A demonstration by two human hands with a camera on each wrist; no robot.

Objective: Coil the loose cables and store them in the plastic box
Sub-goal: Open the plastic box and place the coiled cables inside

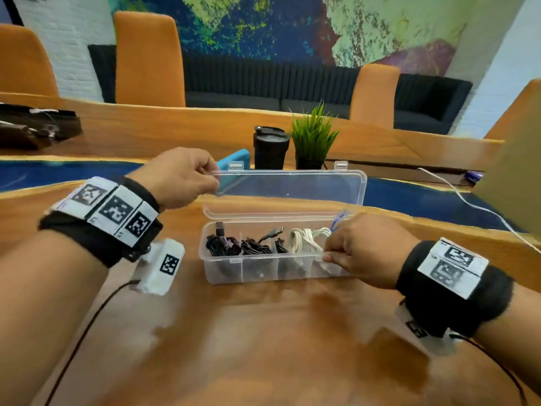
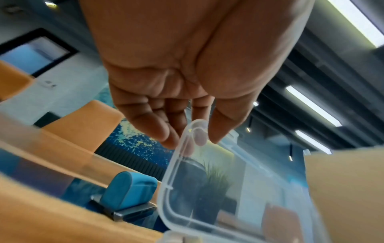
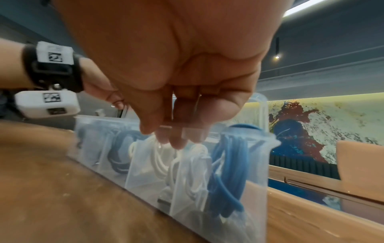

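While my left hand [image 1: 178,178] pinches the clear hinged plastic lid [image 1: 292,186] by its corner, my right hand [image 1: 364,249] pinches the front rim of the clear compartmented plastic box [image 1: 251,268].
Under my right fingertips [image 3: 176,141] lie coiled white cables [image 1: 304,240]; black braided coils [image 1: 234,246] fill the compartments leftward.

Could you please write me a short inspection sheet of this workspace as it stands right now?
Surface: glossy wooden table with a blue inlay strip.
Job's things: clear plastic compartment box, its hinged clear lid raised.
Cables: black coils, white coils and a blue coil in the box's compartments; a loose white cable on the table at right.
Clutter: black lidded cup, small green potted plant, blue case.
Grips: left hand pinches the lid's corner; right hand grips the box's front rim.
Surroundings: orange chairs, dark sofa, painted mural wall.
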